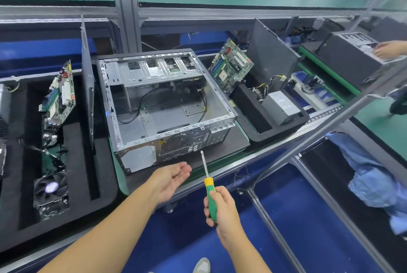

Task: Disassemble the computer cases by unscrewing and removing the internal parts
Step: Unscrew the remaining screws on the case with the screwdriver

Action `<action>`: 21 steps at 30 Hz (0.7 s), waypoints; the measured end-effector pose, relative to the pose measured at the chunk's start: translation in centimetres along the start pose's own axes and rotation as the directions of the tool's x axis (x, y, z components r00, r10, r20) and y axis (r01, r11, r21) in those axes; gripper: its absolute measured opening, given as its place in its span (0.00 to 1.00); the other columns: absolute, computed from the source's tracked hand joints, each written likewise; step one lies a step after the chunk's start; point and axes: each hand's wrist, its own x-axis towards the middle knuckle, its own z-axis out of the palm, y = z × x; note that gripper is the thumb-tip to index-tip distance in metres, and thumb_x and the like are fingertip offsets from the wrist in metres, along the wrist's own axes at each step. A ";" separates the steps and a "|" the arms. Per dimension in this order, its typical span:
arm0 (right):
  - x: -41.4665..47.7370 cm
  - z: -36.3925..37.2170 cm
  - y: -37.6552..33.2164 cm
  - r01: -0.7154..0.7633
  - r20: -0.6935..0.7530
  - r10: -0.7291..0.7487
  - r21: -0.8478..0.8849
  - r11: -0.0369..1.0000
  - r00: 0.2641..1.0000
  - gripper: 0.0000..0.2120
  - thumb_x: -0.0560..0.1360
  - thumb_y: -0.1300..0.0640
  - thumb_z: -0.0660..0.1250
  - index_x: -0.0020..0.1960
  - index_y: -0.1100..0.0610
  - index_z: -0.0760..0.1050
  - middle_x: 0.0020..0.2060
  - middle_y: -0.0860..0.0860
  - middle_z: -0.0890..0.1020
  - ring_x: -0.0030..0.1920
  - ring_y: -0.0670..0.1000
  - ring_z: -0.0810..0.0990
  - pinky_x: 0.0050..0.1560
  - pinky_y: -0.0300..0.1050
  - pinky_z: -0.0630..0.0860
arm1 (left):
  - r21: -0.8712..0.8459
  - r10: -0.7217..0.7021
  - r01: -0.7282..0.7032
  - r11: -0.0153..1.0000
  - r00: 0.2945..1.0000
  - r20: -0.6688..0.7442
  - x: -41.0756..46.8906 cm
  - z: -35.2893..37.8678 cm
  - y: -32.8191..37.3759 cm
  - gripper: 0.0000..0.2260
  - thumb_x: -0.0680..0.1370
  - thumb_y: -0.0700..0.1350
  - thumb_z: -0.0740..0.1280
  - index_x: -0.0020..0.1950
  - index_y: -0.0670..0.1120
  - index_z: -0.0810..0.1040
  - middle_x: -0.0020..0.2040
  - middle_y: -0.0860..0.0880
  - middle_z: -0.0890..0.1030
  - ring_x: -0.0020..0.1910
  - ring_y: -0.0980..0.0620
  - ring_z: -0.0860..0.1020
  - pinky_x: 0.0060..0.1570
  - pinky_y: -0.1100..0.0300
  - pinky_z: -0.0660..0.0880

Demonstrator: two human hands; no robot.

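An open metal computer case (167, 105) lies on its side in the middle of the bench, nearly bare inside apart from a few black cables (143, 100). My right hand (220, 206) grips a green and yellow screwdriver (209, 195), its tip pointing up at the case's rear panel near the fan grille (175, 142). My left hand (174, 179) hovers palm up with relaxed fingers just in front of the case, holding nothing.
A black foam tray (72, 184) on the left holds a motherboard (59, 94) and a cooling fan (51, 193). Another tray (253, 127) on the right holds a motherboard (231, 65), a side panel and a power supply (280, 105). Another person's hand (387, 50) works on a far-right case.
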 end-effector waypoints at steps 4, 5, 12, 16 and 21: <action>0.8 -2.5 -2.4 0.056 -0.074 -0.046 0.135 0.989 0.996 0.13 0.81 0.60 0.61 0.39 0.50 0.73 0.35 0.55 0.76 0.29 0.51 0.71 0.24 0.42 0.62 | 0.140 -0.039 0.023 0.990 0.993 0.112 0.6 5.1 -0.8 0.11 0.84 0.33 0.55 0.60 0.33 0.75 0.47 0.39 0.86 0.46 0.49 0.86 0.40 0.61 0.82; 1.1 -3.4 -3.2 0.069 -0.095 -0.055 0.155 0.986 0.994 0.11 0.81 0.60 0.61 0.40 0.51 0.73 0.35 0.55 0.76 0.29 0.51 0.71 0.24 0.42 0.63 | 0.195 -0.053 0.025 0.981 0.989 0.140 0.9 6.9 -0.8 0.10 0.85 0.35 0.56 0.60 0.33 0.75 0.46 0.39 0.86 0.45 0.48 0.86 0.40 0.61 0.82; 6.0 -11.6 -9.9 0.131 -0.209 -0.109 0.090 0.987 0.972 0.04 0.80 0.59 0.61 0.48 0.58 0.70 0.34 0.54 0.77 0.29 0.50 0.71 0.24 0.42 0.63 | 0.550 -0.025 -0.056 0.833 0.990 0.138 6.6 19.9 -1.2 0.14 0.86 0.45 0.55 0.50 0.40 0.77 0.29 0.51 0.70 0.24 0.56 0.65 0.23 0.63 0.68; 9.9 -16.8 -13.6 0.132 -0.252 -0.111 0.071 0.989 0.961 0.04 0.81 0.58 0.61 0.48 0.58 0.70 0.33 0.52 0.77 0.29 0.49 0.71 0.24 0.43 0.62 | 0.571 -0.020 -0.029 0.820 0.997 0.080 13.1 26.8 -0.8 0.09 0.85 0.39 0.56 0.50 0.41 0.74 0.31 0.49 0.67 0.27 0.54 0.64 0.22 0.63 0.68; 13.3 -22.2 -16.6 0.129 -0.266 -0.118 0.025 0.991 0.957 0.07 0.74 0.52 0.63 0.46 0.56 0.70 0.34 0.51 0.78 0.30 0.48 0.72 0.25 0.43 0.64 | 0.508 -0.074 0.076 0.858 0.997 -0.025 20.6 31.9 0.8 0.14 0.84 0.42 0.59 0.68 0.38 0.70 0.46 0.42 0.75 0.45 0.46 0.78 0.47 0.56 0.79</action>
